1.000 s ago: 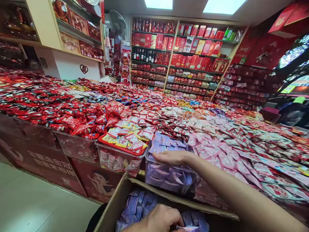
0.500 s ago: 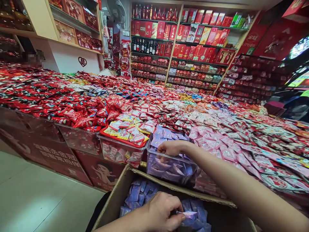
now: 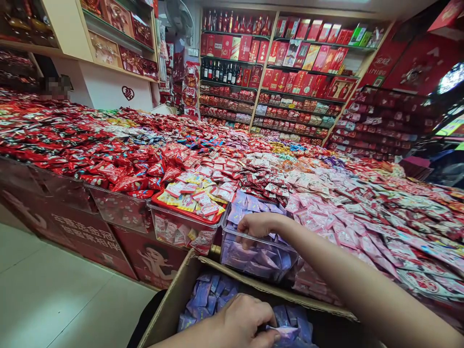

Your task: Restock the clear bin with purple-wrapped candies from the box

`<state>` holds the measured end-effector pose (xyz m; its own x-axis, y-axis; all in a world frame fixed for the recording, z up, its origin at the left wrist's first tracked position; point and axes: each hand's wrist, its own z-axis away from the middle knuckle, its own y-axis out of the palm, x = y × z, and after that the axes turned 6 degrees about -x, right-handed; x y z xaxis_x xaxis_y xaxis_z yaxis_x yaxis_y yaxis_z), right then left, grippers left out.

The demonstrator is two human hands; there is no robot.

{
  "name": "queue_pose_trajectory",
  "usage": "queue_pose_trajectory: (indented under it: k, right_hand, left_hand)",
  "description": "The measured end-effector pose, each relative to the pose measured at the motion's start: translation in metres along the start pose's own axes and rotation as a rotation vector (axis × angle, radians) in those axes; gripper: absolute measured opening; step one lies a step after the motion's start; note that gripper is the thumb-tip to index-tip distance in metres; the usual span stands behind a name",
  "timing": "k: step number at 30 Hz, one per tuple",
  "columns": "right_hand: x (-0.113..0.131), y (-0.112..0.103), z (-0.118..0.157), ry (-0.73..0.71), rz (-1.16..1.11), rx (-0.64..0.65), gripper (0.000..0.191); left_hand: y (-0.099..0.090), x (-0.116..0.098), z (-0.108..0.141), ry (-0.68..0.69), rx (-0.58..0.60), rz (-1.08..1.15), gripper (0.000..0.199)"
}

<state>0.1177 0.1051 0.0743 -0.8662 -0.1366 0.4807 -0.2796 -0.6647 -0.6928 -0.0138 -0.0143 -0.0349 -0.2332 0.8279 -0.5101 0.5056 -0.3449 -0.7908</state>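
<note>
My left hand (image 3: pixel 250 320) is inside an open cardboard box (image 3: pixel 290 296), its thumb and fingers pinching a small purple wrapped packet (image 3: pixel 284 333). More purple packets (image 3: pixel 203 300) lie loose around it in the box. Farther forward, my right hand (image 3: pixel 255 227) reaches over the rim of a clear plastic bin (image 3: pixel 259 240) that holds the same kind of purple packets (image 3: pixel 253 258). Its fingers are curled downward among them, partly seen through the bin's front wall. Whatever those fingers hold is not visible.
Beside the bin stands a clear container (image 3: pixel 174 227) with a red rim and yellow and pink packets. Red packets (image 3: pixel 119 176) spread to the left, pink packets (image 3: pixel 337 222) to the right. Shelves (image 3: pixel 270 63) of bottles and boxes line the back. Tiled floor (image 3: pixel 83 295) shows at lower left.
My right hand's fingers have shifted slightly within the clear bin. My left hand has stayed nearly in place, with the purple packet in its pinch. The camera view has moved a little.
</note>
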Motion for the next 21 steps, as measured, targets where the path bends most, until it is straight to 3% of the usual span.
queue_pose_trajectory:
  k: [6,13,16,19,21]
  right_hand:
    - [0.004,-0.001,0.0,-0.004,0.035,-0.047,0.04]
    - [-0.001,0.0,0.0,-0.026,0.036,-0.077,0.047]
    - [-0.005,0.001,-0.002,-0.038,0.014,-0.064,0.045]
    - [-0.007,0.002,-0.001,-0.045,-0.021,-0.064,0.038]
    - [-0.009,0.003,0.0,-0.066,-0.044,-0.089,0.03]
  left_hand:
    - [0.001,0.002,-0.002,0.012,-0.003,-0.001,0.01]
    - [-0.004,0.002,-0.003,-0.039,-0.034,0.038,0.012]
    - [-0.009,-0.002,-0.006,0.022,-0.048,0.118,0.014]
    - [-0.031,-0.015,-0.011,0.087,-0.164,0.297,0.017]
    - [-0.056,-0.025,-0.016,-0.003,-0.346,0.368,0.018]
